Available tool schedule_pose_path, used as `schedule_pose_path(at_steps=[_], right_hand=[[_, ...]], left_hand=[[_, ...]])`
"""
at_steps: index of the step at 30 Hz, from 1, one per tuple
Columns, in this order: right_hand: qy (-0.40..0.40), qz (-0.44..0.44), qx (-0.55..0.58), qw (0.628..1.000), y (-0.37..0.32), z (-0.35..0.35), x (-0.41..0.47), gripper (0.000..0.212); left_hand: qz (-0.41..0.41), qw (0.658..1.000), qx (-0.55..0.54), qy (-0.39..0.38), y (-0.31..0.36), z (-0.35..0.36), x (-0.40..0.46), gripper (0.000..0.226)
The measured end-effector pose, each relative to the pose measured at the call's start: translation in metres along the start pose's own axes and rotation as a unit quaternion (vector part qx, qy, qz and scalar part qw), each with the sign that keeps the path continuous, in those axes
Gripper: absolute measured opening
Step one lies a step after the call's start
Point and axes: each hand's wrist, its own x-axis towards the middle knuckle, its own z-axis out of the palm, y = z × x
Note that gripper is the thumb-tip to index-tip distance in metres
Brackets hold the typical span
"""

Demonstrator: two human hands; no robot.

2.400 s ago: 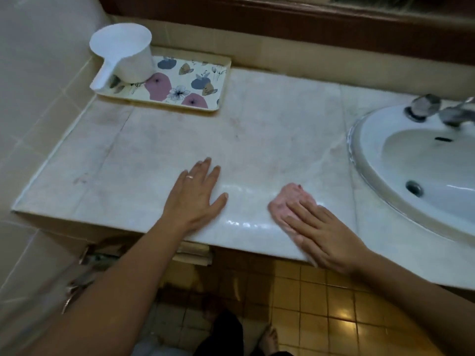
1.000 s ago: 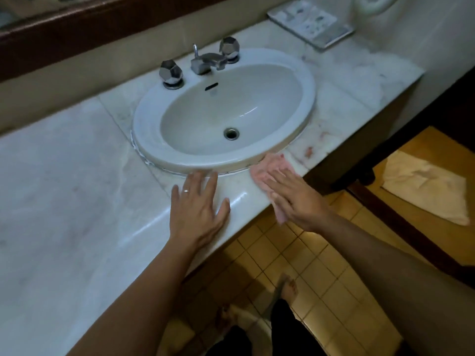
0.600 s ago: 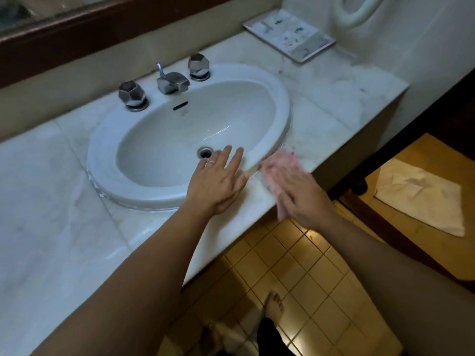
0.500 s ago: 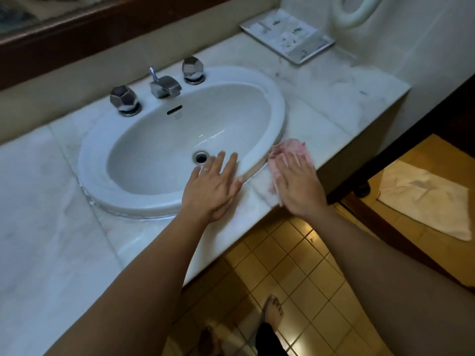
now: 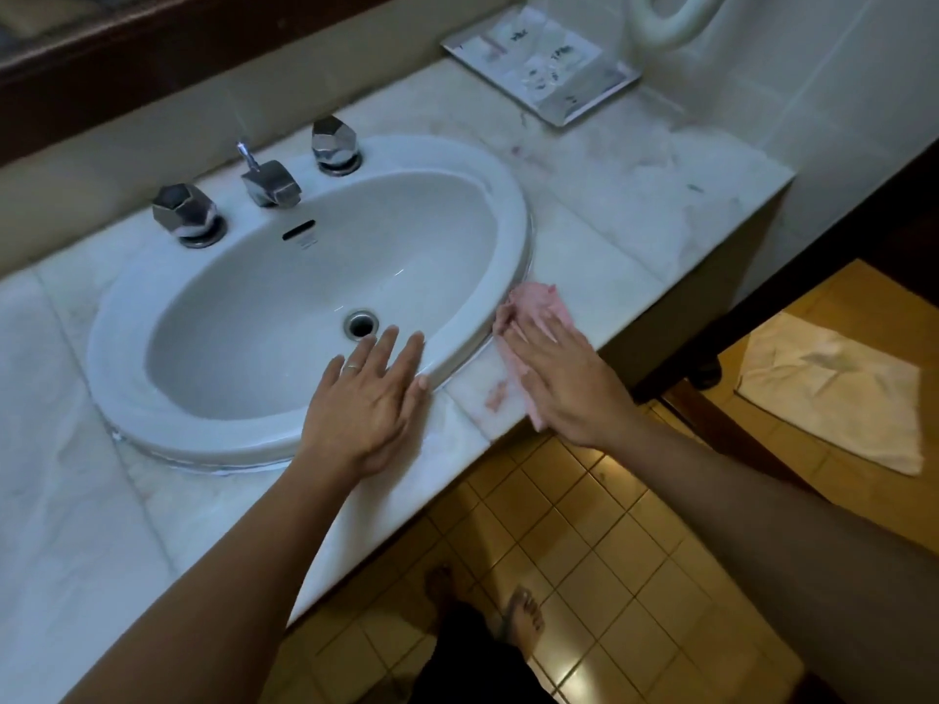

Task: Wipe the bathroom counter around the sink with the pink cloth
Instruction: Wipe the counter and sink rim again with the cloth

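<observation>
A person's two bare arms reached forward over a tiled floor point(image 5: 584, 525) to a marble desk point(image 5: 625, 231). The left hand point(image 5: 368, 403) lay flat, fingers spread, across the front rim of the sink point(image 5: 508, 195). The right hand point(image 5: 564, 383), fingers straight and close together, pressed the pink cloth point(image 5: 538, 307) flat on the desk, touching the sink's right rim. The wiping appeared to be mid-stroke there. The next move would probably carry the cloth farther back along the rim, towards the tray point(image 5: 543, 63).
</observation>
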Motion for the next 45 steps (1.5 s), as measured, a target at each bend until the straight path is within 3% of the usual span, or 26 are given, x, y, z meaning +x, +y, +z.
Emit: schedule_pose_path(at_steps=[2,6,9,12,15,17,18,20,22,23,26,28,29,31,33,34,37,40,43,45], right_hand=[[-0.007,-0.005,0.003,1.0,0.041,-0.014,0.001,0.05],[0.061,0.142,-0.017,0.988,0.05,-0.018,0.07,0.055],[0.052,0.047,-0.003,0.998,0.032,-0.011,0.067,0.054],[0.004,0.015,-0.016,1.0,0.079,-0.025,0.038,0.057],[0.023,0.166,-0.06,0.984,0.116,-0.032,0.073,0.058],[0.041,0.243,-0.052,0.968,0.102,-0.03,0.107,0.058],[0.04,0.236,-0.051,0.97,0.092,-0.029,0.113,0.058],[0.019,0.132,-0.059,0.989,0.087,-0.027,0.098,0.062],[-0.013,0.029,-0.057,0.998,0.11,-0.033,0.067,0.063],[-0.027,0.018,-0.065,0.997,0.127,-0.04,0.061,0.063],[0.003,0.172,-0.078,0.982,0.165,-0.054,0.097,0.063],[0.023,0.241,-0.077,0.967,0.146,-0.05,0.131,0.06],[0.033,0.216,-0.078,0.973,0.133,-0.045,0.137,0.061],[0.009,0.087,-0.062,0.994,0.117,-0.041,0.118,0.061],[-0.029,-0.027,-0.07,0.997,0.145,-0.049,0.084,0.061],[-0.037,-0.034,-0.077,0.996,0.17,-0.057,0.078,0.06],[0.021,0.114,-0.072,0.991,0.242,-0.082,0.109,0.062],[0.031,0.177,-0.092,0.979,0.216,-0.077,0.164,0.07],[0.047,0.024,-0.09,0.995,0.171,-0.059,0.16,0.059],[-0.002,-0.117,-0.109,0.987,0.201,-0.07,0.131,0.052]], left_hand=[[0.023,1.0,0.02,0.002,0.01,-0.004,0.011,0.062],[0.103,0.994,0.034,0.004,0.043,-0.012,0.058,0.058],[0.12,0.993,-0.003,0.002,0.057,-0.02,0.098,0.057],[0.125,0.992,-0.028,-0.006,0.062,-0.022,0.131,0.057],[0.12,0.992,-0.042,0.0,0.07,-0.02,0.157,0.059],[0.105,0.992,-0.064,0.008,0.075,-0.018,0.17,0.061],[0.095,0.992,-0.08,0.008,0.076,-0.016,0.174,0.062],[0.083,0.991,-0.106,0.006,0.078,-0.013,0.176,0.062],[0.086,0.989,-0.117,0.002,0.077,-0.012,0.175,0.062],[0.086,0.989,-0.118,-0.001,0.077,-0.012,0.174,0.062],[0.07,0.992,-0.105,-0.004,0.078,-0.014,0.174,0.063],[0.06,0.994,-0.094,-0.004,0.082,-0.017,0.179,0.065],[0.054,0.994,-0.091,0.002,0.086,-0.019,0.184,0.066],[0.047,0.995,-0.084,0.019,0.096,-0.028,0.201,0.066],[0.037,0.996,-0.072,0.023,0.104,-0.034,0.22,0.065],[0.027,0.997,-0.069,0.017,0.107,-0.034,0.227,0.065],[-0.016,0.997,-0.071,0.012,0.117,-0.026,0.237,0.067],[-0.04,0.997,-0.067,0.024,0.124,-0.018,0.239,0.067],[-0.048,0.997,-0.059,0.028,0.124,-0.019,0.236,0.065],[-0.049,0.996,-0.053,0.042,0.123,-0.021,0.24,0.065]])
